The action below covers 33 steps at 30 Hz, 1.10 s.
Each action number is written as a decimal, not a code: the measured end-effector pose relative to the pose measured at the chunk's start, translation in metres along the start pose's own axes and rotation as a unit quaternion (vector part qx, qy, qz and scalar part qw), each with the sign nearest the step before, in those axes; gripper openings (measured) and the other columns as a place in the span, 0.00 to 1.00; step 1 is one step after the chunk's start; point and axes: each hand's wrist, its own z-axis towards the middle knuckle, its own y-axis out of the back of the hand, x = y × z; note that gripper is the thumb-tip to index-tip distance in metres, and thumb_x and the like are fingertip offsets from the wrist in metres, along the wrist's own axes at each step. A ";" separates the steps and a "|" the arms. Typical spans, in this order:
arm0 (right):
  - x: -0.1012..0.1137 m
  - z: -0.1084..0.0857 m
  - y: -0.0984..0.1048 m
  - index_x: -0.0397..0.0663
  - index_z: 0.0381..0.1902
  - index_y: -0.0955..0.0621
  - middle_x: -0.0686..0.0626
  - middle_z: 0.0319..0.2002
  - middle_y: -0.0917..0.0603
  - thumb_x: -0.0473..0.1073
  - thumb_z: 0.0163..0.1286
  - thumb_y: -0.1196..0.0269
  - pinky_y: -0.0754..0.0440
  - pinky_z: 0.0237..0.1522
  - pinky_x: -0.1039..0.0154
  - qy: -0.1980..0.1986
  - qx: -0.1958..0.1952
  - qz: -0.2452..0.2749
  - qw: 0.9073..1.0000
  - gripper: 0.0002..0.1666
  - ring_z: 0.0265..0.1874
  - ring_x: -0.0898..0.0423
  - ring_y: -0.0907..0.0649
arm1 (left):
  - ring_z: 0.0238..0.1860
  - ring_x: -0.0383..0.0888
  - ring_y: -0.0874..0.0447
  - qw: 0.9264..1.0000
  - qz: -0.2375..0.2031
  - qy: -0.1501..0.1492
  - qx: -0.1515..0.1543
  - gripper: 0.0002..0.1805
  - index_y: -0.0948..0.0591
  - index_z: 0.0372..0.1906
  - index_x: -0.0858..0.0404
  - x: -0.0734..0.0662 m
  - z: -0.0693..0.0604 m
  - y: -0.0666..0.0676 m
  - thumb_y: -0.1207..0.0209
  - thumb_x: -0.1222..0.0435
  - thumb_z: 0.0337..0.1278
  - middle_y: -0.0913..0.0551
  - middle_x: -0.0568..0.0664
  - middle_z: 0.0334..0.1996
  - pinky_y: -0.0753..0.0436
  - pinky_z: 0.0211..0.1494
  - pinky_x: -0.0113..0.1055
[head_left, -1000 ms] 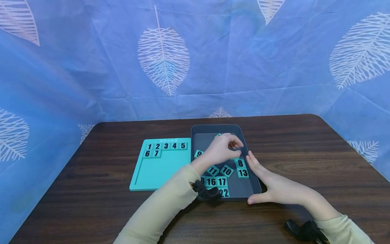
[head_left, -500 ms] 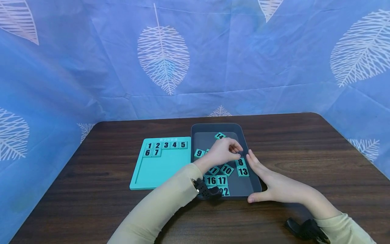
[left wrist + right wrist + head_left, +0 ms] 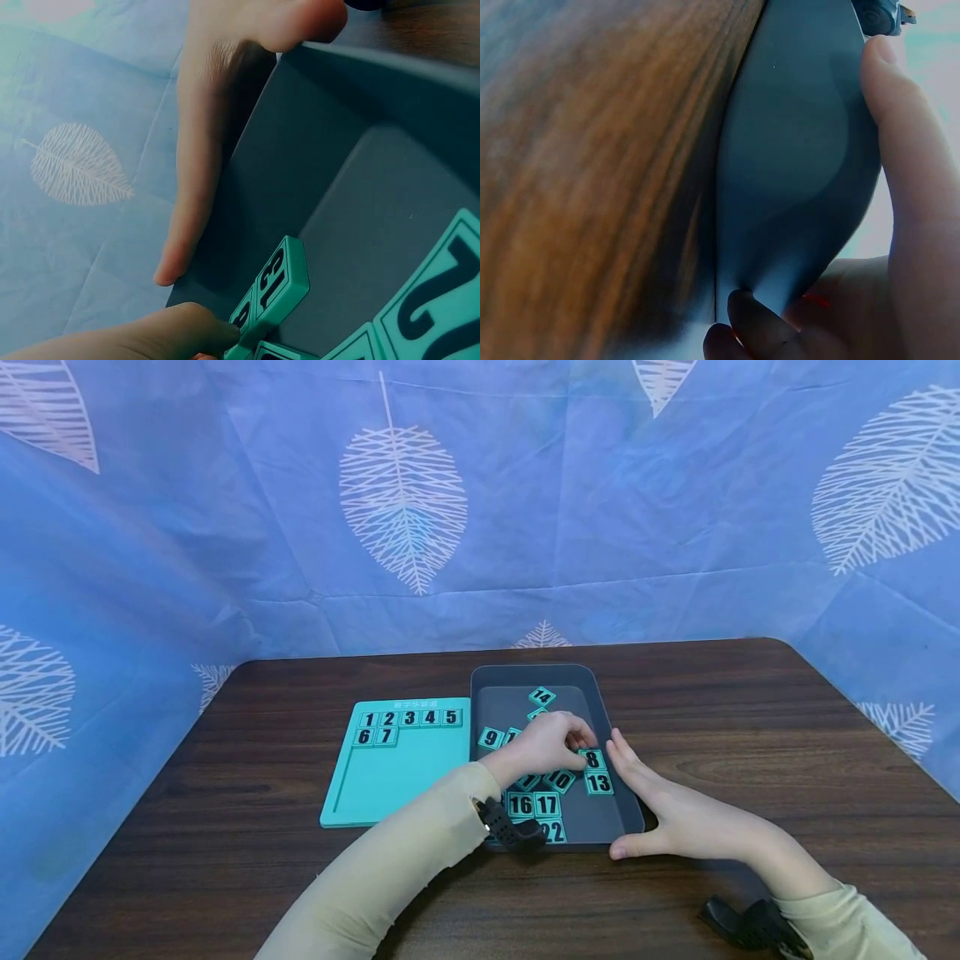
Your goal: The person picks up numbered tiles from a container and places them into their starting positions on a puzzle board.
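Note:
My left hand (image 3: pixel 551 743) reaches into a dark grey tray (image 3: pixel 630 814), and its curled fingers pinch a teal number tile 8 (image 3: pixel 592 760). In the left wrist view a fingertip (image 3: pixel 214 330) lies against that tile, partly covering it. Tile 13 (image 3: pixel 598 783) sits just in front of the 8. Outside the tray, my right hand (image 3: pixel 667 818) has its fingers extended along the right wall and its thumb at the near corner. The right wrist view shows this hand touching the tray wall (image 3: pixel 795 150).
Left of the tray lies a teal board (image 3: pixel 408 785) with tiles 1 to 7 in its top rows. Several loose tiles lie in the tray, including 14 (image 3: pixel 542 696), 9 (image 3: pixel 491 738), 16 (image 3: pixel 521 804) and 17 (image 3: pixel 547 804). The left forearm hides some. All rests on a wooden table (image 3: pixel 187 827).
My left hand has shifted a little toward me within the tray, down onto tile 8. Tile 14 behind it has come into full view. The right hand stays in place.

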 end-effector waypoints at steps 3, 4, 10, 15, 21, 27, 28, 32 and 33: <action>0.000 0.000 0.000 0.52 0.75 0.67 0.45 0.74 0.74 0.62 0.61 0.36 0.34 0.58 0.37 0.000 0.000 0.002 1.000 0.65 0.71 0.36 0.52 | 0.37 0.35 0.23 1.000 0.009 -0.009 0.008 0.13 0.16 0.46 0.64 0.001 0.000 0.000 0.35 0.71 0.53 0.19 0.45 0.39 0.25 0.40 0.21; 0.000 0.000 0.000 0.52 0.75 0.67 0.45 0.74 0.75 0.62 0.61 0.36 0.34 0.58 0.37 0.000 0.000 0.003 1.000 0.65 0.71 0.36 0.52 | 0.37 0.35 0.23 1.000 0.014 -0.013 0.010 0.13 0.16 0.46 0.64 0.001 0.000 0.000 0.35 0.70 0.53 0.19 0.45 0.39 0.25 0.40 0.21; 0.001 0.001 0.000 0.50 0.75 0.66 0.47 0.74 0.75 0.61 0.61 0.35 0.34 0.58 0.36 0.001 -0.001 0.006 1.000 0.65 0.71 0.36 0.53 | 0.40 0.36 0.23 0.999 0.037 -0.022 0.017 0.15 0.17 0.48 0.63 0.000 -0.001 0.001 0.35 0.70 0.53 0.20 0.45 0.41 0.25 0.42 0.20; 0.002 0.000 0.000 0.49 0.76 0.66 0.47 0.74 0.75 0.62 0.60 0.35 0.33 0.58 0.38 0.001 -0.006 0.001 1.000 0.65 0.71 0.36 0.53 | 0.41 0.36 0.24 0.999 0.040 -0.020 0.019 0.16 0.17 0.50 0.63 0.000 0.000 0.000 0.34 0.69 0.53 0.21 0.45 0.42 0.25 0.43 0.21; 0.003 0.000 0.000 0.52 0.75 0.67 0.48 0.74 0.75 0.62 0.60 0.35 0.33 0.58 0.38 -0.001 -0.006 0.002 1.000 0.65 0.71 0.36 0.52 | 0.41 0.37 0.25 0.998 0.055 -0.021 0.015 0.16 0.17 0.49 0.62 0.001 0.001 -0.001 0.34 0.68 0.53 0.21 0.45 0.42 0.26 0.42 0.21; 0.003 0.000 0.000 0.50 0.76 0.66 0.46 0.74 0.74 0.62 0.60 0.35 0.33 0.58 0.38 -0.001 -0.006 0.000 1.000 0.65 0.71 0.36 0.52 | 0.41 0.37 0.26 0.996 0.082 -0.024 0.018 0.17 0.17 0.50 0.62 0.000 0.001 -0.001 0.33 0.67 0.53 0.22 0.45 0.42 0.26 0.43 0.22; 0.003 0.000 0.000 0.49 0.76 0.66 0.46 0.74 0.74 0.62 0.60 0.35 0.33 0.58 0.38 0.000 -0.006 -0.001 1.000 0.65 0.71 0.36 0.52 | 0.41 0.37 0.26 0.996 0.083 -0.024 0.021 0.17 0.17 0.50 0.62 0.000 0.001 -0.001 0.33 0.67 0.53 0.22 0.46 0.42 0.26 0.43 0.22; 0.003 0.000 0.000 0.50 0.76 0.66 0.45 0.74 0.74 0.62 0.60 0.35 0.33 0.57 0.39 -0.001 -0.005 0.001 1.000 0.65 0.71 0.36 0.52 | 0.40 0.38 0.28 0.995 0.095 -0.025 0.031 0.17 0.17 0.50 0.62 0.000 0.001 -0.001 0.33 0.66 0.53 0.24 0.46 0.41 0.27 0.41 0.22; 0.003 -0.001 0.000 0.50 0.76 0.66 0.46 0.74 0.74 0.61 0.60 0.35 0.33 0.57 0.38 -0.001 -0.006 0.002 1.000 0.65 0.71 0.36 0.52 | 0.39 0.38 0.28 0.994 0.098 -0.027 0.033 0.17 0.17 0.50 0.63 0.000 0.001 -0.001 0.33 0.66 0.53 0.24 0.46 0.40 0.27 0.41 0.22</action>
